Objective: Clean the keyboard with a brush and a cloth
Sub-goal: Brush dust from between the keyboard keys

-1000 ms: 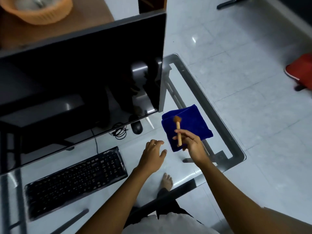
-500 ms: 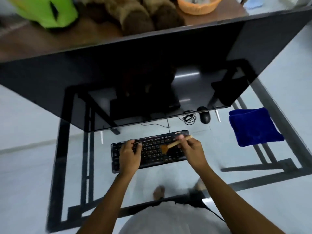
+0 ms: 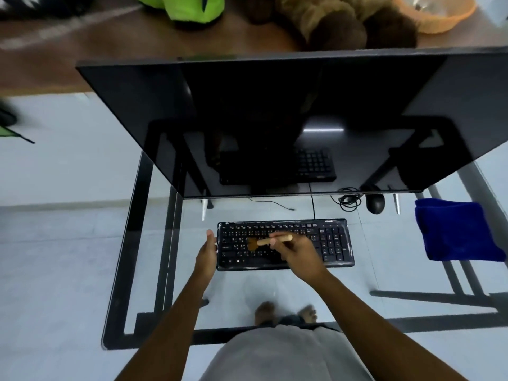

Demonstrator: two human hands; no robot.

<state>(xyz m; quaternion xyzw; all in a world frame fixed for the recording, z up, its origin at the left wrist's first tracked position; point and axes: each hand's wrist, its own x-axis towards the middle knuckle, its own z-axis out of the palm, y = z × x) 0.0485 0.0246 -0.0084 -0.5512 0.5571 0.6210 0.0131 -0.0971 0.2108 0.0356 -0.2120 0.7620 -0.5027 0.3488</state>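
A black keyboard (image 3: 330, 243) lies on the glass desk (image 3: 154, 270) in front of the monitor. My right hand (image 3: 298, 253) grips a small wooden-handled brush (image 3: 265, 242), whose brown bristles rest on the left-middle keys. My left hand (image 3: 207, 253) presses flat against the keyboard's left edge, fingers together, holding nothing. A folded blue cloth (image 3: 456, 231) lies on the desk to the right of the keyboard, apart from both hands.
A large dark monitor (image 3: 275, 119) overhangs the desk behind the keyboard. A black mouse (image 3: 375, 203) and a coiled cable (image 3: 347, 200) sit by its base. Plush toys and an orange basket (image 3: 437, 15) stand on a brown table beyond. My bare feet show under the glass.
My right hand carried the brush from above the blue cloth to the keyboard, then swept it leftward over the keys. My left hand slid from the keys to the keyboard's left edge.
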